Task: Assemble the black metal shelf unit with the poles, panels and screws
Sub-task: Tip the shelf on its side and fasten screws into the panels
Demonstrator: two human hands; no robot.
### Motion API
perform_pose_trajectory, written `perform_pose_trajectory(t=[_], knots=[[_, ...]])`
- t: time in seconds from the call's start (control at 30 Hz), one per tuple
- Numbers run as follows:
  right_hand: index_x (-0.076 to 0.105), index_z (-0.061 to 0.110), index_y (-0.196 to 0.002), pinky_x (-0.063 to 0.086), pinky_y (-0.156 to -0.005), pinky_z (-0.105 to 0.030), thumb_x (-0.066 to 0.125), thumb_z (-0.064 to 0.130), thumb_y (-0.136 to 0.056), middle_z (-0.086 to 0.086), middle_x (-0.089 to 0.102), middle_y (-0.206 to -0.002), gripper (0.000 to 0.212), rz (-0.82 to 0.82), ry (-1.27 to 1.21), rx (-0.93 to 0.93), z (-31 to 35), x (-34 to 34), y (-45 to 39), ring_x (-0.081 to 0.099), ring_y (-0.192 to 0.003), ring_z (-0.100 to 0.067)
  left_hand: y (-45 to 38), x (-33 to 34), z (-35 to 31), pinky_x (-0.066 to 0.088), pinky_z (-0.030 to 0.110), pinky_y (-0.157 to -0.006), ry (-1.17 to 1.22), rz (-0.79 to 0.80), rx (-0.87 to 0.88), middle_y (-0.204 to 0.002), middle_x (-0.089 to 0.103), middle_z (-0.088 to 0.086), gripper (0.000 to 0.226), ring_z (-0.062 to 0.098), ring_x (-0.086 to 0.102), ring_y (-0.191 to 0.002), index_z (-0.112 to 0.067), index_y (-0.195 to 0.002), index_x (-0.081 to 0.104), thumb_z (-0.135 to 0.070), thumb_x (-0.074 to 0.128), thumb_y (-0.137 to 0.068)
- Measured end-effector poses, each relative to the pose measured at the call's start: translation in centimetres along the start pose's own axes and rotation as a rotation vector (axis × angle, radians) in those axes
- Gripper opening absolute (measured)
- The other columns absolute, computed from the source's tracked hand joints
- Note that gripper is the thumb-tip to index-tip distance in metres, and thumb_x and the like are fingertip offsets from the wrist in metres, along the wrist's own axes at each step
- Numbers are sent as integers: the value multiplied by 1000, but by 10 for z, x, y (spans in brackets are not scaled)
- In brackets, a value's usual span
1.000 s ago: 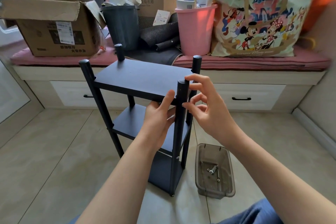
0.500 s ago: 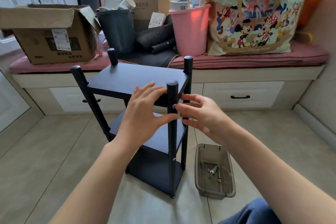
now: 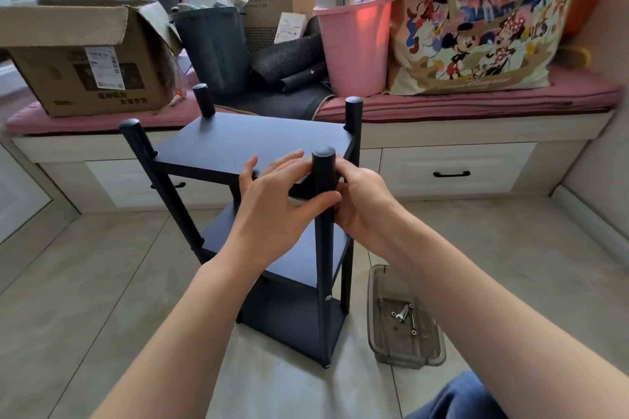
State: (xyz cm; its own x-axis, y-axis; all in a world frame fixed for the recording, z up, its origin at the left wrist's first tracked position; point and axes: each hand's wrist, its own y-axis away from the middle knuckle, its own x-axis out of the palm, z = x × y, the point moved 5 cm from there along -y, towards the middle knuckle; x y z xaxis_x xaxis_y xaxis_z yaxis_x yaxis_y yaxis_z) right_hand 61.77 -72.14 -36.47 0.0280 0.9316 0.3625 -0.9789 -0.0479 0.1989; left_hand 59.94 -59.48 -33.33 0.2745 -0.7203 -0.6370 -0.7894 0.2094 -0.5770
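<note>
The black shelf unit (image 3: 252, 146) stands upright on the tiled floor (image 3: 85, 282) at the centre of the room, three panels stacked between four poles. Both hands meet at the near pole (image 3: 323, 231), just below its cap and level with the top panel. The left hand (image 3: 275, 204) comes in from seven o'clock — fingers spread over the panel's near edge, thumb pressed across the pole's front. The right hand (image 3: 360, 197) comes in from four o'clock, fingers curled round the pole's far side; whether it pinches a screw, I cannot tell. At five o'clock of the unit, on the floor, sits a clear plastic tray (image 3: 401, 350) — loose screws (image 3: 403, 313) lie in it.
</note>
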Motion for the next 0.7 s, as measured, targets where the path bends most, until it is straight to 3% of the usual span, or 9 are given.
perform_pose_trajectory(t=[0.07,0.17,0.27,0.4,0.53,0.7], knots=[[61,-3,-118,53,-97,-49,44,26,-104,-29,67,-113,37,-1,68,-33,2,-1,-1,66,-107,-39,0,0,3,-3,38,-120,-3,13,20,-135,64,-9,53,11,45,-140,-31,-127,67,-59,67,-83],[60,-5,-116,57,-89,-49,41,25,-104,-28,69,-108,37,17,159,-80,3,-4,-3,69,-101,-38,-1,-1,5,-1,45,-125,-11,41,43,-138,63,-3,67,8,45,-140,-34,-127,67,-72,47,-76],[57,-5,-119,58,-73,-39,38,25,-106,-16,73,-94,38,75,164,-98,2,-3,-3,73,-85,-27,-1,-1,5,1,47,-125,4,41,50,-138,63,-1,66,5,43,-141,-33,-124,68,-71,45,-75],[58,-5,-117,56,-66,-33,37,24,-106,-9,74,-83,37,139,159,-112,3,1,-2,73,-79,-22,0,-2,3,4,42,-125,0,42,67,-128,69,-8,62,8,60,-125,-30,-122,70,-68,47,-79],[61,0,-108,56,-69,-33,36,24,-107,-5,74,-78,34,179,170,-136,3,3,-3,73,-79,-20,0,-1,2,14,31,-119,3,31,65,-123,70,-14,61,9,64,-115,-29,-125,69,-66,48,-80],[61,0,-117,56,-74,-33,37,30,-107,-14,75,-91,40,170,142,-158,0,1,-2,73,-87,-24,0,-1,0,19,27,-114,18,30,61,-121,70,-15,60,8,64,-115,-29,-125,69,-65,49,-81]])
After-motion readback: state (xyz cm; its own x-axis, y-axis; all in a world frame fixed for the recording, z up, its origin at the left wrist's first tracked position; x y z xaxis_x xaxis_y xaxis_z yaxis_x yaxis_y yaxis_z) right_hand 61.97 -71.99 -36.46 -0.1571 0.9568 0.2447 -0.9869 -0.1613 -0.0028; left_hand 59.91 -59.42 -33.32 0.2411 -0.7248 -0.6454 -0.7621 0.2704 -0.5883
